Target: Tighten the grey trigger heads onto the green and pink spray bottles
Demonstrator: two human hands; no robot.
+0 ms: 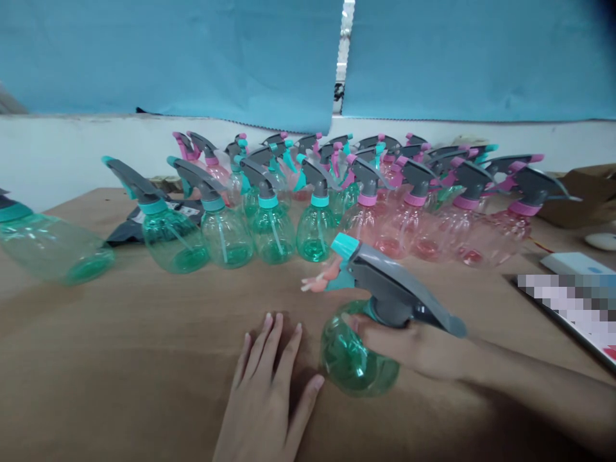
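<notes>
My right hand (404,343) grips a green spray bottle (356,366) by its neck, some fingers at the turquoise trigger below the grey spray head. The bottle tilts, its turquoise nozzle pointing away to the left; whether its base touches the table is unclear. Just left of it, my left hand (269,398) lies flat on the wooden table (144,366), fingers spread and holding nothing. Beyond both hands stands a front row of spray bottles, green ones such as the green bottle (315,237) on the left and pink ones such as the pink bottle (426,240) on the right.
More spray bottles crowd behind the front row, against a white wall (58,141) under blue cloth (192,58). A dark plastic packet (126,226) lies behind the left bottles. At right are a cardboard box (577,199), a white mouse (601,240) and a partly pixelated flat object (572,321).
</notes>
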